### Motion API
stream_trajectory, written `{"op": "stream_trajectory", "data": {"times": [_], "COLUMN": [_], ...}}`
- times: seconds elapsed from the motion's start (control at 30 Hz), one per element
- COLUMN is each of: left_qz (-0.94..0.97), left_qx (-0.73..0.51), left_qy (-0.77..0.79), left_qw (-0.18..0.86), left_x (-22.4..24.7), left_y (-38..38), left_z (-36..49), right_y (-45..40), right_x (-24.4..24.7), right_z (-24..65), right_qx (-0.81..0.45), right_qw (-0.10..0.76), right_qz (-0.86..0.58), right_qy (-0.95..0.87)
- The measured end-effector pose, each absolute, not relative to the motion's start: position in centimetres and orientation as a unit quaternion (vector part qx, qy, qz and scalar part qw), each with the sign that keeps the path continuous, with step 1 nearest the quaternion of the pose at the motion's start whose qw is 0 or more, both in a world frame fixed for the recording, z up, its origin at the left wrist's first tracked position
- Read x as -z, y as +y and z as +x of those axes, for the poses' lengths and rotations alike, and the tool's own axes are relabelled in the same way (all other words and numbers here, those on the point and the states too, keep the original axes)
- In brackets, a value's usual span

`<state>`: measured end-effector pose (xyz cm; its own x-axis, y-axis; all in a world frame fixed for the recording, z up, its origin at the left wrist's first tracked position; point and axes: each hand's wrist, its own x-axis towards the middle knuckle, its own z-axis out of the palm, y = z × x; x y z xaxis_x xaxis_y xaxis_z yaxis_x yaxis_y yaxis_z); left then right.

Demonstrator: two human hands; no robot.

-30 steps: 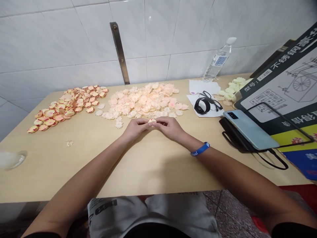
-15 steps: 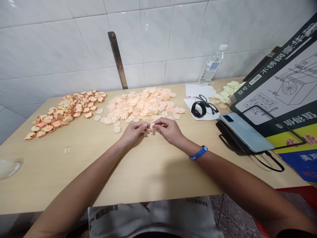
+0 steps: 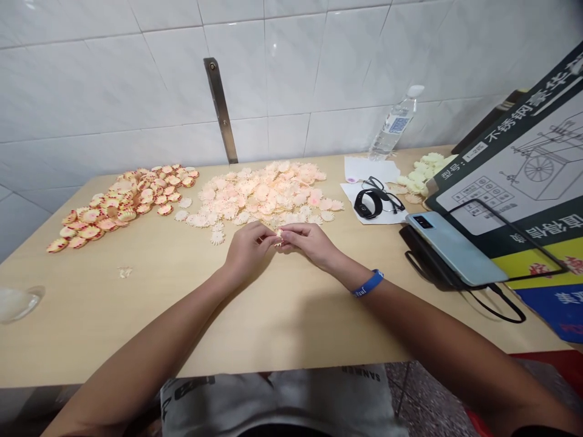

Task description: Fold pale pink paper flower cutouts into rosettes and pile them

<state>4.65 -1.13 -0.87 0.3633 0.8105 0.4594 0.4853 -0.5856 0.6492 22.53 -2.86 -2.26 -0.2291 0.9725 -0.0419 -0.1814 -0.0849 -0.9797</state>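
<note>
The left hand (image 3: 248, 247) and right hand (image 3: 310, 240) pinch a small cream flower (image 3: 279, 235) between their fingertips, low beside the pale flower heap (image 3: 264, 194), keeping more within easy reach.

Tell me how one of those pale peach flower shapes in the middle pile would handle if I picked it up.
The pale peach flower shapes look thin and flat, so each is probably very light and fairly flexible. Their narrow petals could be fragile if pinched hard. They lie loosely overlapping, so lifting one might drag its neighbours along.
</note>
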Motion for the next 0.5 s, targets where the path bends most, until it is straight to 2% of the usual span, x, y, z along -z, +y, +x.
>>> {"op": "stream_trajectory", "data": {"times": [0.17, 0.33, 0.5], "left_qz": [0.871, 0.883, 0.881], "left_qx": [-0.374, -0.359, -0.356], "left_qy": [0.311, 0.301, 0.309], "left_qw": [0.069, 0.037, 0.029], "left_x": [1.59, 1.60, 1.61], "left_y": [-0.89, -0.92, -0.58], "left_z": [4.41, 4.46, 4.23], "right_y": [-2.87, -2.68, -2.51], "right_x": [1.98, 1.94, 2.21], "right_z": [22.72, 22.97, 23.10], "right_qx": [-0.645, -0.674, -0.664], "right_qw": [0.482, 0.482, 0.483], "right_qz": [-0.425, -0.431, -0.418], "right_qy": [-0.412, -0.359, -0.390]}}
